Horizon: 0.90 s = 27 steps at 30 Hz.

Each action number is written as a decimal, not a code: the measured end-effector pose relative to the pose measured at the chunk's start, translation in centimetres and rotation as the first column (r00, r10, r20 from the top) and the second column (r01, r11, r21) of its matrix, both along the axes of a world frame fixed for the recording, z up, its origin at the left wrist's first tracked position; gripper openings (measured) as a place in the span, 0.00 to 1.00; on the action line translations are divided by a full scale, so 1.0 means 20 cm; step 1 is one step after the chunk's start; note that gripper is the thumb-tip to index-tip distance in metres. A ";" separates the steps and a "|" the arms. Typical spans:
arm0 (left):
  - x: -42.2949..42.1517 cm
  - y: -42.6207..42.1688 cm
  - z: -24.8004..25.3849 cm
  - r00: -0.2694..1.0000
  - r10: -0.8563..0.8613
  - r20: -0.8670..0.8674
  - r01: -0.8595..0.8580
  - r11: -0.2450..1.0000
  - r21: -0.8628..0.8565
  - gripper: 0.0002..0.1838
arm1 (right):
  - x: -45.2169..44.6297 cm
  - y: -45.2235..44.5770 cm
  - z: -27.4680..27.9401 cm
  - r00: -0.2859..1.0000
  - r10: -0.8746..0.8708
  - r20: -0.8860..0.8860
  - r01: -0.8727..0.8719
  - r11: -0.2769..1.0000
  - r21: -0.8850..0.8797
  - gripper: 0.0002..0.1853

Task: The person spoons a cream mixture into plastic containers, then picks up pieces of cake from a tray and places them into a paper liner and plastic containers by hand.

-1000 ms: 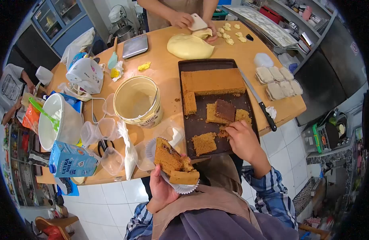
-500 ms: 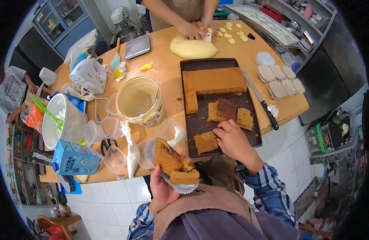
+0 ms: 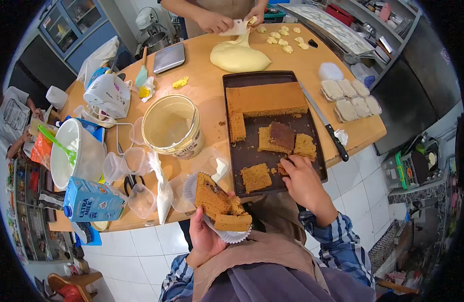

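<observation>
My left hand (image 3: 204, 237) holds a white fluted paper liner (image 3: 234, 236) in front of my apron. Broken brown cake pieces (image 3: 217, 201) are heaped in it. Over the near right part of a dark baking tray (image 3: 320, 168), my right hand (image 3: 307, 183) has its fingertips closed on a small cake piece (image 3: 281, 170), mostly hidden by the fingers. Just left of them lies a square of cake (image 3: 256, 177). Behind are further cut pieces, one darker (image 3: 281, 135) resting on another. An uncut L-shaped cake block (image 3: 267, 99) fills the tray's far side.
A long knife (image 3: 335, 141) lies along the tray's right side. Left stand a tub (image 3: 174, 126), a piping bag (image 3: 162, 194), plastic cups and a milk carton (image 3: 93, 200). Across the table a person's hands (image 3: 217, 22) work dough (image 3: 239, 55) with a white scraper. Filled packs (image 3: 350, 98) sit right.
My right hand has shifted slightly right, off the cake square, and a small piece now shows at its fingertips. Across the table, the other person's hands have pulled dough upward.
</observation>
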State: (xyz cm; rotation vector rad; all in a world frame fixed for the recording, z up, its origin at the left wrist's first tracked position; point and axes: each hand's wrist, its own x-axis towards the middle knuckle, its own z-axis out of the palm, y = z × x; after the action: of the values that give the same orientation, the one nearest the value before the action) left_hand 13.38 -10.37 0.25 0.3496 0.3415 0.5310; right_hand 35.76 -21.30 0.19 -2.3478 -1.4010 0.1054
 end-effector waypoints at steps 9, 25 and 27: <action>0.00 0.00 0.00 0.999 0.041 -0.026 -0.041 0.999 -0.003 0.31 | -0.02 0.06 0.01 0.998 0.056 -0.024 -0.055 0.997 0.047 0.18; 0.04 -0.02 0.03 0.994 -0.030 -0.107 0.032 0.999 0.021 0.33 | 0.03 -0.01 0.03 0.981 0.186 0.048 -0.185 0.983 -0.017 0.20; 0.06 -0.03 0.03 0.992 -0.030 -0.119 0.034 0.999 0.027 0.33 | 0.03 -0.01 0.02 0.970 0.234 0.064 -0.234 0.972 -0.018 0.19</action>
State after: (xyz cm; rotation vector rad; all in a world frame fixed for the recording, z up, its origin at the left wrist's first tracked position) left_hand 14.50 -10.87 0.94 0.4148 0.4423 0.4850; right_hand 36.33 -21.45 0.58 -2.2033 -1.7097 0.1032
